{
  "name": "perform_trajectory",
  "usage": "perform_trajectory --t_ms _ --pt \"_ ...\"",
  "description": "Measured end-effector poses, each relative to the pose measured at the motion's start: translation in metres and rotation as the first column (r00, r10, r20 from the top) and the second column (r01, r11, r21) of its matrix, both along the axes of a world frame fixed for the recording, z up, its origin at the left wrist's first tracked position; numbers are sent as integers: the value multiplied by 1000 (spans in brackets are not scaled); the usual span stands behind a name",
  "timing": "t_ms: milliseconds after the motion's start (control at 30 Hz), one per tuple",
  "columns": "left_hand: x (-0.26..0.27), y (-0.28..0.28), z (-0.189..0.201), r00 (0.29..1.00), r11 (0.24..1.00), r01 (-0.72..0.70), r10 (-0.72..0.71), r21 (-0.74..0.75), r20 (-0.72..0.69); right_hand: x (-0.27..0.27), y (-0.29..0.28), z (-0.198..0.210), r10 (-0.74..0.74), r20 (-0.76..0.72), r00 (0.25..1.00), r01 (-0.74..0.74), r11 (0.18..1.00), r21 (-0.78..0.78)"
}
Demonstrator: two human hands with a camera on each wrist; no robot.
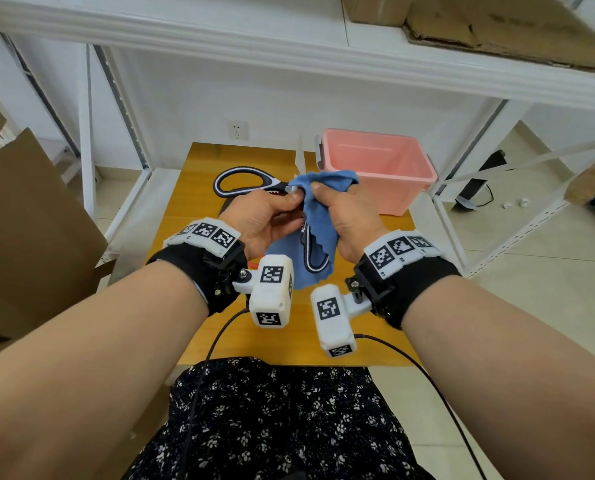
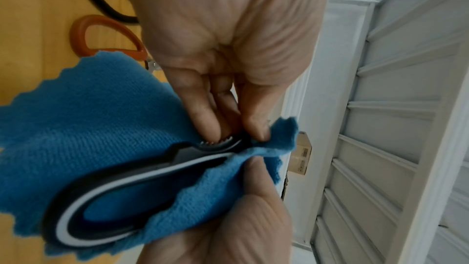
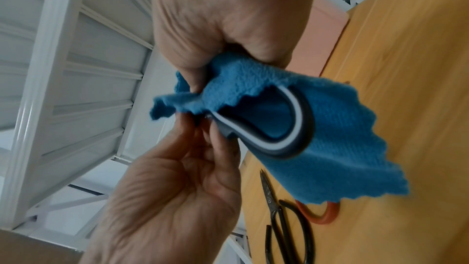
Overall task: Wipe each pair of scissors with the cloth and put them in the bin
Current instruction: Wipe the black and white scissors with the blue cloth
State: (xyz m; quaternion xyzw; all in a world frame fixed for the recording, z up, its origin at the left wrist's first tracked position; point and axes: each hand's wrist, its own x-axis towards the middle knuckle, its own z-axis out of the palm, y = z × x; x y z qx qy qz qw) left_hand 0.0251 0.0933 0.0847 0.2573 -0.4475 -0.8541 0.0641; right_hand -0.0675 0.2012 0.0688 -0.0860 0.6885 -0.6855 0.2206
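Observation:
A large pair of black-and-white scissors [image 1: 244,181] is held above the wooden table [image 1: 192,209], spread wide, one blade pointing up. My left hand [image 1: 294,197] pinches them near the pivot [image 2: 218,144]. My right hand [image 1: 318,188] grips the blue cloth [image 1: 324,216], bunched around the scissors by the pivot; the cloth [image 3: 330,158] hangs down behind the lower handle loop [image 3: 291,127]. The pink bin [image 1: 375,168] stands at the table's far right; nothing shows in the part of its inside that I see.
Orange-handled scissors [image 2: 106,35] and thin black scissors [image 3: 279,218] lie on the table under the hands. White metal shelving [image 1: 116,133] flanks the table on both sides. Cardboard [image 1: 29,209] leans at the left. Camera cables [image 1: 220,334] trail over the near edge.

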Motion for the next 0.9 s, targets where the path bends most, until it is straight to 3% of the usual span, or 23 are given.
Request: perform_trajectory --t_ms 100,233,600,900 --pt "-1 3 1 999 999 41 -41 -11 4 1 -2 -1 -56 30 998 58 998 -35" --pt "-2 5 1 1000 1000 11 -11 4 -3 -3 -6 1 -48 -3 999 48 998 42" --pt "2 4 6 996 988 -84 84 131 5 3 3 11 89 -88 992 -83 994 75" --pt "-4 10 6 998 998 -66 67 22 -22 4 -2 8 -92 -91 992 96 995 37"
